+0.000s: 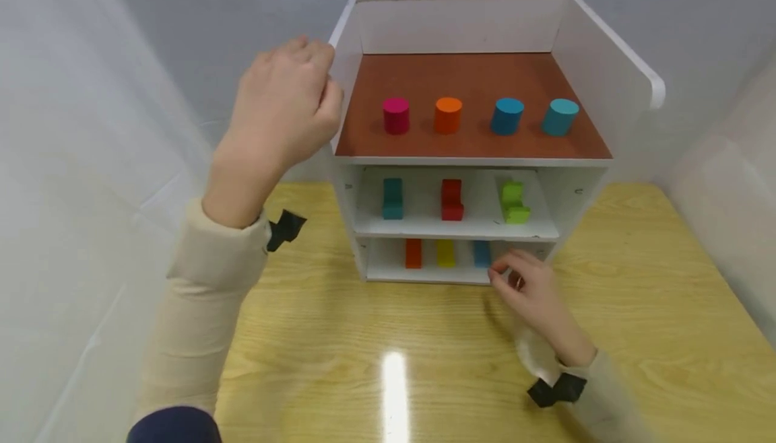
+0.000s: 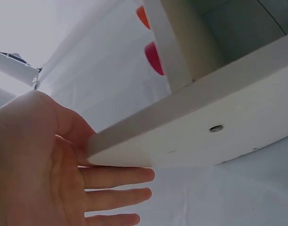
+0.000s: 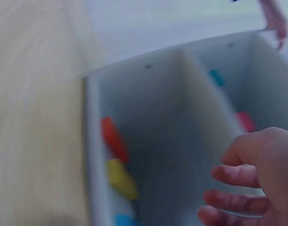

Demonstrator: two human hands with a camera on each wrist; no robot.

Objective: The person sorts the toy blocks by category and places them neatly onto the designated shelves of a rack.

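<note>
left hand (image 1: 281, 110): raised, fingers straight | right hand (image 1: 533, 291): low, fingers relaxed

The right wrist view is blurred throughout: the red block (image 3: 114, 140), yellow block (image 3: 121, 179) and blue block (image 3: 125, 220) on the bottom shelf are smears, the blue one cut by the lower edge. In the left wrist view, the left hand (image 2: 45, 165) runs off the frame, and only slivers of the pink cylinder (image 2: 154, 57) and orange cylinder (image 2: 143, 16) show past the shelf unit (image 2: 205, 136).
</note>
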